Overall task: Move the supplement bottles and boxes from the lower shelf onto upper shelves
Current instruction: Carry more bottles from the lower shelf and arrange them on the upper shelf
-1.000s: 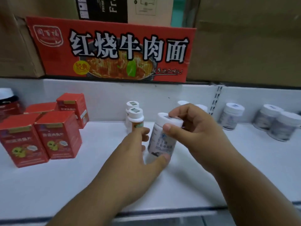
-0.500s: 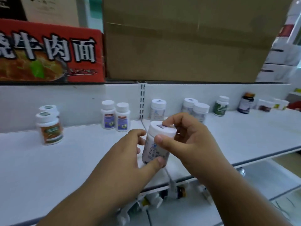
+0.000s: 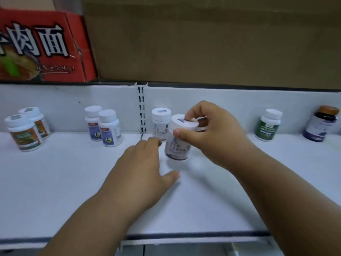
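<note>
Brown cardboard carton (image 3: 212,39) fills the level above; red printed carton (image 3: 42,50) sits left of it. White shelf (image 3: 55,182) below carries the stock.

My right hand (image 3: 212,133) holds 1 white bottle (image 3: 178,145) by its cap: fingers curled over the top, thumb pinching the cap's front edge. Bottle tilted slightly, base just above the shelf, near centre. White cap, white body, blue characters on the label, dark band at the bottom.

My left hand (image 3: 144,169) hovers just left of the bottle, fingers loosely spread, gripping nothing; contact uncertain.

Behind it stands a matching bottle (image 3: 160,124). At the back wall: 2 orange-label bottles (image 3: 24,133) left, 2 blue-label bottles (image 3: 106,126), a green-label bottle (image 3: 267,126), a dark bottle (image 3: 321,124).
</note>
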